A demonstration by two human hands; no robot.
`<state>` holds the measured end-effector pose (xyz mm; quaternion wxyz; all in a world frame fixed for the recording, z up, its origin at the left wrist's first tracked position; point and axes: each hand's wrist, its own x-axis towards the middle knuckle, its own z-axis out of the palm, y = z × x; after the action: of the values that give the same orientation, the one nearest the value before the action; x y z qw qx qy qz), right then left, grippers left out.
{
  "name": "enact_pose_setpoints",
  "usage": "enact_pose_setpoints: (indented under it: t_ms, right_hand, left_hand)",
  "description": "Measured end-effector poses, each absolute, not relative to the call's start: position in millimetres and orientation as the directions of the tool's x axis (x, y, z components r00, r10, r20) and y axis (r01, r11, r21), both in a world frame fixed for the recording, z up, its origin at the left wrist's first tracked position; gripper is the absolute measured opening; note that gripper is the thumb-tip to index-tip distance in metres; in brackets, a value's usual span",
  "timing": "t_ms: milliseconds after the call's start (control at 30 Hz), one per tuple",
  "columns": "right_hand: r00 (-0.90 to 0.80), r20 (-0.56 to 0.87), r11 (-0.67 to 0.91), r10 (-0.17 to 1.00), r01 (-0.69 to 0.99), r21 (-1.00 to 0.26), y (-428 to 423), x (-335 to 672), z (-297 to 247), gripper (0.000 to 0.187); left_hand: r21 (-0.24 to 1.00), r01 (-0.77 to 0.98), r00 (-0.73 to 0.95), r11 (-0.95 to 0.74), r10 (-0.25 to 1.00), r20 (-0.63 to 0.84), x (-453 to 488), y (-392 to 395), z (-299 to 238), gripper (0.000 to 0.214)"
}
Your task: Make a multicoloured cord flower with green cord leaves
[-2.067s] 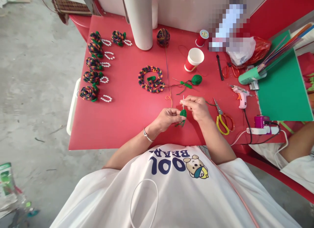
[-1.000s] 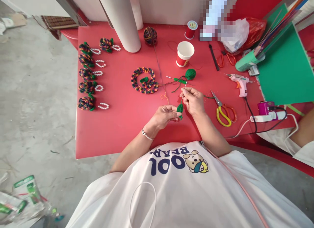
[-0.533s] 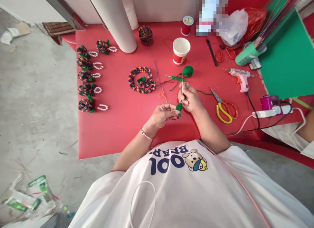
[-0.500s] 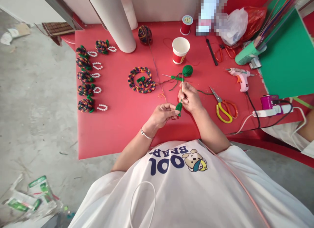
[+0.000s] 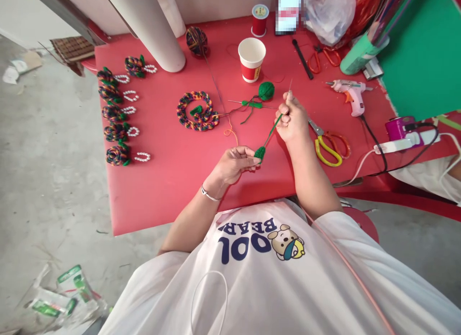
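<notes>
My left hand [image 5: 236,163] is closed in a pinch on a small green knitted piece [image 5: 260,153] above the red table [image 5: 162,181]. My right hand [image 5: 293,119] is closed on a thin needle [image 5: 290,87] that points up and away. A green yarn strand [image 5: 272,132] runs taut from the green piece up to my right hand. A small green yarn ball [image 5: 266,90] lies just beyond my right hand.
Yellow-handled scissors [image 5: 326,148] lie right of my right hand, a pink glue gun [image 5: 347,90] farther right. A multicoloured yarn spiral [image 5: 197,112], a paper cup [image 5: 251,58], a white tube [image 5: 151,28] and several finished yarn flowers [image 5: 111,119] with bead loops stand on the table.
My right hand has pulled the needle up and away from the green piece, drawing the green strand out long and taut. My left hand keeps its pinch.
</notes>
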<state>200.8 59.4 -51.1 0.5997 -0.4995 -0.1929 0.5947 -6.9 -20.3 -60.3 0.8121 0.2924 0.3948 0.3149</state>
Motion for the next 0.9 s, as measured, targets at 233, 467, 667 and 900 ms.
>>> enact_pose_setpoints:
  t_ms: [233,467,667,900]
  right_hand:
    - [0.301,-0.435,-0.22,0.849,-0.547,-0.808,59.5,208.0,-45.1,0.021]
    - [-0.073,-0.219,-0.23,0.973,-0.383,-0.895,36.2,191.5,-38.1,0.04]
    - [-0.356,-0.031,-0.051,0.934,-0.047,-0.998,21.9,179.9,-38.1,0.046]
    - [-0.277,-0.016,0.031,0.961,0.164,-0.986,17.1,173.1,-36.6,0.041]
  left_hand:
    - [0.751,-0.273,0.494,0.601,0.757,-0.427,-6.6,-19.7,-59.7,0.042]
    - [0.713,-0.419,0.404,0.562,0.819,-0.408,-7.5,-18.3,-46.7,0.045]
    - [0.56,-0.528,0.465,0.639,0.769,-0.439,-15.6,-6.8,-43.2,0.034]
    - [0.549,-0.545,0.408,0.634,0.773,-0.486,-17.7,-4.0,-40.4,0.024]
